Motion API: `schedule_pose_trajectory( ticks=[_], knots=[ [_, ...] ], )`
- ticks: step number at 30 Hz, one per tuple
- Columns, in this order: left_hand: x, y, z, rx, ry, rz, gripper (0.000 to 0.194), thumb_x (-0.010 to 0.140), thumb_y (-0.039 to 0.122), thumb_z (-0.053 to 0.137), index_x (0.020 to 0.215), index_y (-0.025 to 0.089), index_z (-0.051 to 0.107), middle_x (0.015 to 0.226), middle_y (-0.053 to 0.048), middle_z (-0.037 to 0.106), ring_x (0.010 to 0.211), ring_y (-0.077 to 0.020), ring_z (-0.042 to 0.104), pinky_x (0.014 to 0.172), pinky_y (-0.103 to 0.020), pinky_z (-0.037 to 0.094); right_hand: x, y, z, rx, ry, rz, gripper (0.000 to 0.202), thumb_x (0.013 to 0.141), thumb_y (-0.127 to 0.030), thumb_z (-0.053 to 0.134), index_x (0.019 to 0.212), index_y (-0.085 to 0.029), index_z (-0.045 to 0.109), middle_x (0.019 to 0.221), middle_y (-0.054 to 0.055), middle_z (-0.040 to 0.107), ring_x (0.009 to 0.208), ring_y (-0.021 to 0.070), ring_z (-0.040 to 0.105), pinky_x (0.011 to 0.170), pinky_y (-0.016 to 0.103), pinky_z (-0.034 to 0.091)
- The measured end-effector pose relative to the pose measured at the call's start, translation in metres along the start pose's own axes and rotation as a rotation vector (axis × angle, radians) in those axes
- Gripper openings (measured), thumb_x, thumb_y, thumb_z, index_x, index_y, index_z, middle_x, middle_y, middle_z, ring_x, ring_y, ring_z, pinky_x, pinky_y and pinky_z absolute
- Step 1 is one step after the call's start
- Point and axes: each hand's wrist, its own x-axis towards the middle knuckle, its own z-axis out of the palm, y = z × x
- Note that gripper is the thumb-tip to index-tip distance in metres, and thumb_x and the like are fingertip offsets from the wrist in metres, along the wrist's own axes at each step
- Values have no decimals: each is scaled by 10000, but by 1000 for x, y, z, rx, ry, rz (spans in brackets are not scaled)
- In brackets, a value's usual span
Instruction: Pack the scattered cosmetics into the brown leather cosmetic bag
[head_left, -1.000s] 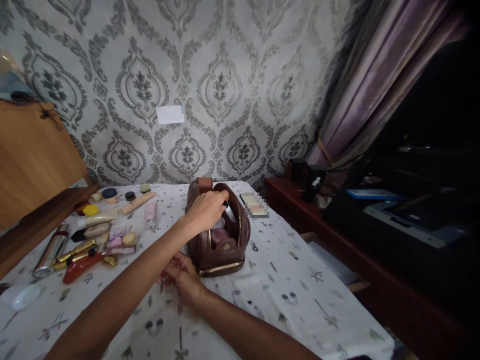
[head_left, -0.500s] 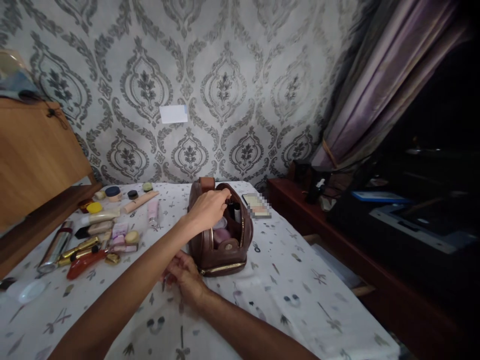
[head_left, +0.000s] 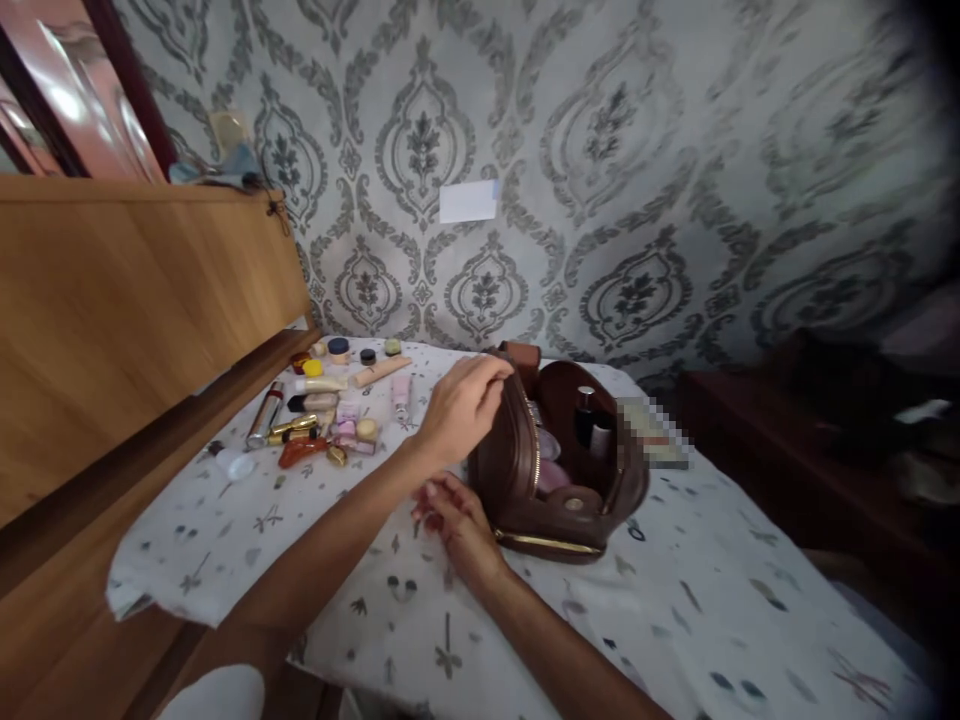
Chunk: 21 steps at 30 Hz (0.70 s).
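Bag (head_left: 517, 465) stands open on the cloth (head_left: 675, 620), beside the left hand (head_left: 463, 408), curled, fingertips hidden, and the right hand (head_left: 461, 525), loosely bent; whether either pinches anything, I cannot tell. Inside, a dark bottle (head_left: 585, 420) shows partly; beyond, pixelation obscures a flat object (head_left: 656, 435).

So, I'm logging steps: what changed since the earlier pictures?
The left hand has moved left, from the opening of the brown bag to its left edge; a dark bottle inside now shows clearly. The view turned left. The right hand and bag stayed put.
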Motion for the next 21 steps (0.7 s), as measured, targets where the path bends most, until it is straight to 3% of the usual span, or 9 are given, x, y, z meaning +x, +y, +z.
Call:
schedule_pose_trajectory(
  ticks=[3,5,7,11,15,21],
  knots=[
    [-20,-39,-19,80,28,-107,197,937,128,425,1004,195,598,1013,-58,681,999,-189,613,905,-317,488,-3,-4,1,-3,4,28,475,659,-517,818,959,-177,677,778,23,664,605,132,591,518,237,367],
    [-33,-69,-33,219,-52,-217,209,926,112,429,1029,184,596,1046,-54,687,1005,-171,621,900,-288,487,-3,-6,1,-9,3,34,478,662,-514,819,973,-178,679,794,26,664,621,135,597,524,238,371],
    [-48,-97,-49,494,-191,-373,232,913,113,445,1053,197,610,1089,-43,690,1051,-169,610,939,-279,461,-4,-7,2,-11,7,42,488,646,-518,829,963,-178,680,791,25,662,621,134,597,523,235,369],
    [-79,-140,-84,666,-236,-550,230,871,109,457,930,146,675,1008,-148,700,1035,-284,610,923,-389,447,-3,-8,3,-12,10,48,501,626,-526,840,948,-177,681,782,24,663,610,128,594,518,229,358],
    [-103,-162,-102,753,-266,-664,219,864,194,491,839,140,702,1053,-199,686,1097,-350,575,952,-447,409,-3,-7,3,-21,20,47,497,631,-522,837,954,-178,682,791,29,662,612,132,593,521,235,373],
    [-108,-176,-99,730,-262,-770,143,745,265,649,831,163,700,1131,-196,677,1171,-405,511,955,-475,388,-3,-7,2,-26,11,35,471,652,-514,827,953,-181,687,796,31,658,620,132,593,521,236,372]
  ],
)
